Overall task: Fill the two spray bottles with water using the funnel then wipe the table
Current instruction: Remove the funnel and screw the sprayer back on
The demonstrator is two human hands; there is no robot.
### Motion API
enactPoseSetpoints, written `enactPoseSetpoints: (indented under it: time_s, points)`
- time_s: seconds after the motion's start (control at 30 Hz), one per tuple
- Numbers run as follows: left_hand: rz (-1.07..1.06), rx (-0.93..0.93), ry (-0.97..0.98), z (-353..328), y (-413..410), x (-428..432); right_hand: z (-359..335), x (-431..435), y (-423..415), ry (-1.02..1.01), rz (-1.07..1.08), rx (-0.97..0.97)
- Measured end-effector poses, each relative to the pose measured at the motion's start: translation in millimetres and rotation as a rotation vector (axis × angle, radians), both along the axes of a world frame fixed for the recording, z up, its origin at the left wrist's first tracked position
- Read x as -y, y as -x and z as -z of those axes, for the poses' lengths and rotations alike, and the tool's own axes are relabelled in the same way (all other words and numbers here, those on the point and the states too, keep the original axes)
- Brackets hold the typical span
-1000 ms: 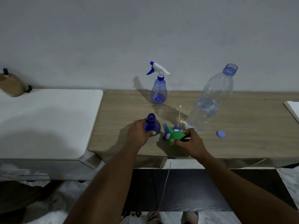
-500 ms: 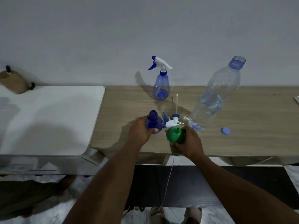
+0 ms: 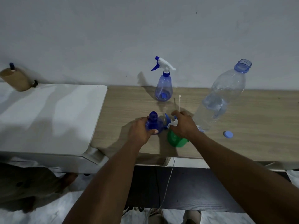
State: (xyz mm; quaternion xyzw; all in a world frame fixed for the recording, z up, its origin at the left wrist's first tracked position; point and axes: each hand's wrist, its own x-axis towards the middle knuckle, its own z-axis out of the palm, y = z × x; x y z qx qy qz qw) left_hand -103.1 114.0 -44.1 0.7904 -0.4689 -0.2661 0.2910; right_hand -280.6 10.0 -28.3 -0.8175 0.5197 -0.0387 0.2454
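Note:
My left hand [image 3: 140, 131] grips a blue spray bottle [image 3: 153, 122] with an open neck, standing near the front of the wooden table [image 3: 250, 120]. Just to its right my right hand [image 3: 183, 125] curls over the loose white-and-blue spray head [image 3: 171, 123], whose thin dip tube [image 3: 179, 102] points away from me. The green funnel [image 3: 175, 141] lies on its side on the table under my right wrist. A second spray bottle [image 3: 163, 89], with its head screwed on, stands at the back by the wall.
A large clear water bottle [image 3: 223, 97], uncapped and partly filled, stands right of my hands; its blue cap [image 3: 228, 134] lies further right. A white table [image 3: 48, 118] adjoins on the left with a brown object [image 3: 16, 80] at its back. A white cable [image 3: 168, 183] hangs below.
My right hand let go of the green funnel, which now lies on the table, and moved forward onto the loose spray head. My left hand stays on the open bottle.

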Motion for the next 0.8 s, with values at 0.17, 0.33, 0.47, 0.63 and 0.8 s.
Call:
enactPoseSetpoints:
  time_s: [0.17,0.33,0.47,0.63,0.8]
  points:
    - [-0.026,0.005,0.030,4,-2,-5,11,22,-15,-0.050,-0.076,-0.151]
    - [-0.025,0.028,0.040,6,-1,-4,15,32,-21,-0.018,-0.134,-0.203]
    - [-0.019,0.048,0.048,7,0,-5,7,35,-23,-0.033,-0.106,-0.182]
    - [-0.009,0.047,0.036,3,0,-6,-1,31,-19,0.016,-0.067,-0.151]
    - [-0.017,0.010,0.030,2,1,-7,-15,33,-10,0.048,-0.065,-0.028]
